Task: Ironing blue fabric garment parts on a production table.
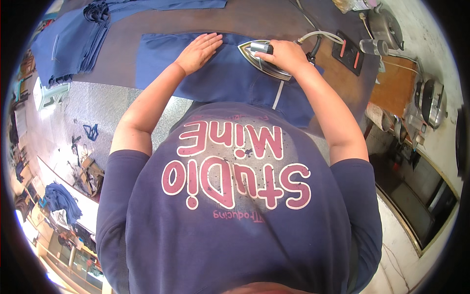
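A blue fabric piece (161, 58) lies spread over the brown ironing table (121, 51), its near side hanging over the front edge. My left hand (199, 52) rests flat on it near the far edge, fingers pointing right. My right hand (288, 55) is wrapped around the handle of a steam iron (273, 68). The iron's soleplate sits on the fabric, tip pointing left toward my left hand. A white strip (278, 94) shows on the cloth just below the iron's heel. A pale hose (323, 33) and a dark cable run from the iron's rear.
Stacked blue fabric pieces (79, 44) occupy the table's left end. Right of the iron lies a black iron rest (348, 53) with red strips. Beyond it are a clear cup (372, 47) and a metal kettle (385, 27) by the wall. A pale stool (51, 93) stands at left.
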{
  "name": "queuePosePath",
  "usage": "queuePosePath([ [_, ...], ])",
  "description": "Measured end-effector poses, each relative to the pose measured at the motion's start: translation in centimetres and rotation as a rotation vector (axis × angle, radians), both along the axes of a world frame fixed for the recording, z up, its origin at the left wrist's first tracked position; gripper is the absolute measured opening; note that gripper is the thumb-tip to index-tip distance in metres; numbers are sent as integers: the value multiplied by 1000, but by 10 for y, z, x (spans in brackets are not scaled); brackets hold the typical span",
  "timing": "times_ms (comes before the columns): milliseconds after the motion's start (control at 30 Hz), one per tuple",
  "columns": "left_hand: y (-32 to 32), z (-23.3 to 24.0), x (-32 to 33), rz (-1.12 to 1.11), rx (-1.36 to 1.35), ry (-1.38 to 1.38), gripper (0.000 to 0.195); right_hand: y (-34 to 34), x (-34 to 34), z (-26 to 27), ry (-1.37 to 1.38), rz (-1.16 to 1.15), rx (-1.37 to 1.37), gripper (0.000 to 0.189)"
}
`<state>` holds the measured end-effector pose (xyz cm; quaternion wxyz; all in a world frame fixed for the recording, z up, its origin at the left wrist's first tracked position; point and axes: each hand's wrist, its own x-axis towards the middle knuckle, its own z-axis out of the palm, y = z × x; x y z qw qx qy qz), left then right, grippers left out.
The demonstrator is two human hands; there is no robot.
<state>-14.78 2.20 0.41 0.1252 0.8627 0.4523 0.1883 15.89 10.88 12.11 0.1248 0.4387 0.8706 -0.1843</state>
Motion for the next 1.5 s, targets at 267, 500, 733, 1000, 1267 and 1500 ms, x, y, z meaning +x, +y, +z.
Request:
queuePosePath([
  [267,3,2,-36,167,-198,247,60,-1,-1,7,-31,-38,-43,71],
  [500,5,-1,-36,167,-233,327,70,-5,-30,5,-17,23,-31,76],
  [733,12,-5,-53,128,-236,103,59,-1,-91,6,-8,31,-21,75],
  [1000,-19,2,-118,23,29,128,44,0,-97,-1,19,4,-26,77],
  [1267,-12,7,-136,211,-194,331,56,-1,-107,2,3,-5,-82,79],
  [1500,-7,13,-131,271,-287,387,69,-1,-138,-3,61,5,-28,75],
])
